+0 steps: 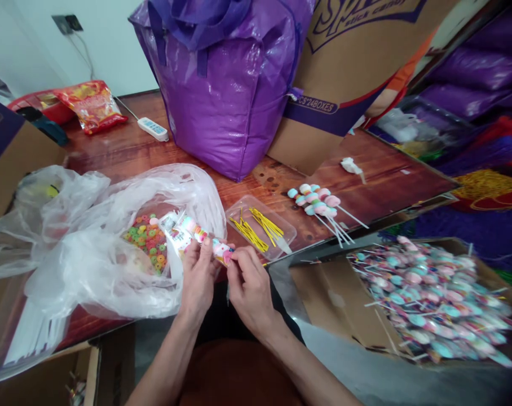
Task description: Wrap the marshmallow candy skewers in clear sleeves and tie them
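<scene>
A candy skewer in a clear printed wrapper lies slantwise between my hands, over the table's front edge. My left hand grips its middle, thumb on top. At the wrapper's lower right end, the fingers of my right hand pinch the gathered plastic. Just beyond, a clear plastic tray holds two bunches of yellow twist ties. To the left, an open plastic bag contains colourful ring candies. Several unwrapped marshmallow skewers lie to the right of the tray.
A cardboard box full of wrapped skewers stands at the lower right. Behind the tray rise a large purple bag and a tall carton. White sticks lie at lower left. A power strip sits near the wall.
</scene>
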Demonstrator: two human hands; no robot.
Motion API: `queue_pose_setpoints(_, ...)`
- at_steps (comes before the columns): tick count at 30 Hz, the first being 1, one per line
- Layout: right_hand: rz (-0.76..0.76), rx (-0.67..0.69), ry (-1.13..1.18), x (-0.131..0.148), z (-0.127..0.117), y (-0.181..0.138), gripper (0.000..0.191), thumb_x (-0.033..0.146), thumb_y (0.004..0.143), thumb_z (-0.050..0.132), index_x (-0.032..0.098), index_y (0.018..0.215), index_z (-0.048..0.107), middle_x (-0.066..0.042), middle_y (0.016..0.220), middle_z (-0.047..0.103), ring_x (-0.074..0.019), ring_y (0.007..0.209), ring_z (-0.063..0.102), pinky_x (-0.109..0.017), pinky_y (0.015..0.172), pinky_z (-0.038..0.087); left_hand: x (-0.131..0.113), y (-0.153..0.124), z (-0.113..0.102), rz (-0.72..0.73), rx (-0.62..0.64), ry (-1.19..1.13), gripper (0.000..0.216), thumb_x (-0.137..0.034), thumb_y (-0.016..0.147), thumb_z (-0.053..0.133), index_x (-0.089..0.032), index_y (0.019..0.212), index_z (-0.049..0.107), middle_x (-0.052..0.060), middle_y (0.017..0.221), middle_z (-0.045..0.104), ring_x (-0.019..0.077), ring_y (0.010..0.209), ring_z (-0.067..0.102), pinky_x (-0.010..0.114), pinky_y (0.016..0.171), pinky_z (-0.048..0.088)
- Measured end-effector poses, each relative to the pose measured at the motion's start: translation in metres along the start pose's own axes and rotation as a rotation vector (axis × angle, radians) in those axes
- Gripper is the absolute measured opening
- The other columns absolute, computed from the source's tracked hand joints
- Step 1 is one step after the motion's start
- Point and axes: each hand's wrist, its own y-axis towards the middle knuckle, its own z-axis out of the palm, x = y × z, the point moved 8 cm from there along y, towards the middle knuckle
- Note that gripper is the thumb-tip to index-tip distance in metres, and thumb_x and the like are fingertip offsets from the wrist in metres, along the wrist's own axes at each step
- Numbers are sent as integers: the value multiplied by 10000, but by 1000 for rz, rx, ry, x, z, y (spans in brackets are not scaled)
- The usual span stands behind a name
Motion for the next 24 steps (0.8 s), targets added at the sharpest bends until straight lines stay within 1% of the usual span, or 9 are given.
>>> queue_pose_setpoints(1, 14, 14, 13, -1, 0, 0, 163, 115, 959, 431, 198, 912, 564, -58, 875, 591, -171, 827, 582, -289, 730, 499, -2, 1, -2, 7, -7, -14, 318, -406, 734, 817, -165, 873, 663, 44, 819, 709, 160, 747, 704, 262, 698, 554)
queue_pose_setpoints(3, 73, 90, 52, -8, 0, -3, 151, 151, 974, 453, 196, 905, 579, -47, 866, 601, -162, 807, 584, -277, 719, 480, -8, 5, -8, 35, -27, -32, 326, -390, 715, 836, -162, 879, 669, 53, 846, 719, 169, 770, 709, 277, 721, 561)
queue_pose_setpoints(6, 203, 212, 134, -22, 3, -10, 222, 213, 986, 490, 199, 785, 583, -6, 747, 585, -139, 693, 557, -260, 664, 438, -11, 9, -14, 31, -20, 1, 372, -407, 697, 845, -157, 915, 676, 71, 868, 729, 187, 779, 717, 298, 733, 566)
queue_pose_setpoints(9, 263, 204, 203, -29, 7, -14, 244, 236, 974, 510, 194, 742, 573, 3, 722, 578, -136, 681, 543, -254, 649, 425, -5, 6, -15, -11, 9, 38, 379, -404, 692, 848, -153, 921, 681, 78, 864, 732, 195, 780, 722, 313, 757, 568)
queue_pose_setpoints(14, 311, 192, 311, -26, 24, -15, 221, 258, 964, 506, 189, 764, 571, 6, 734, 574, -130, 671, 528, -247, 645, 431, 5, -3, -18, -71, -9, 6, 331, -370, 697, 848, -158, 894, 688, 75, 849, 742, 197, 738, 721, 343, 756, 575)
queue_pose_setpoints(16, 332, 207, 337, -24, 28, -15, 225, 275, 971, 487, 190, 778, 565, 3, 744, 575, -128, 671, 525, -246, 649, 433, 6, -4, -18, -95, 5, -4, 305, -355, 707, 842, -153, 886, 701, 85, 837, 746, 211, 760, 722, 346, 760, 573)
queue_pose_setpoints(20, 378, 249, 359, -18, 34, -10, 129, 320, 930, 543, 194, 931, 573, -10, 841, 611, -139, 741, 557, -250, 691, 444, -1, -7, -21, -75, -10, 33, 280, -335, 713, 835, -155, 906, 742, 105, 879, 757, 218, 844, 712, 307, 770, 559)
queue_pose_setpoints(22, 449, 262, 451, -19, 40, -9, 189, 371, 931, 537, 190, 885, 566, 2, 770, 591, -130, 686, 538, -243, 651, 431, -8, -11, -21, -46, -5, 59, 310, -332, 698, 845, -166, 944, 755, 112, 928, 757, 221, 863, 700, 299, 751, 556)
queue_pose_setpoints(24, 569, 309, 611, -20, 51, -10, 318, 427, 959, 471, 191, 751, 518, 36, 603, 495, -102, 541, 443, -225, 541, 370, -14, -15, -18, -51, 65, 76, 331, -330, 715, 831, -173, 997, 756, 127, 989, 743, 227, 871, 680, 309, 731, 555)
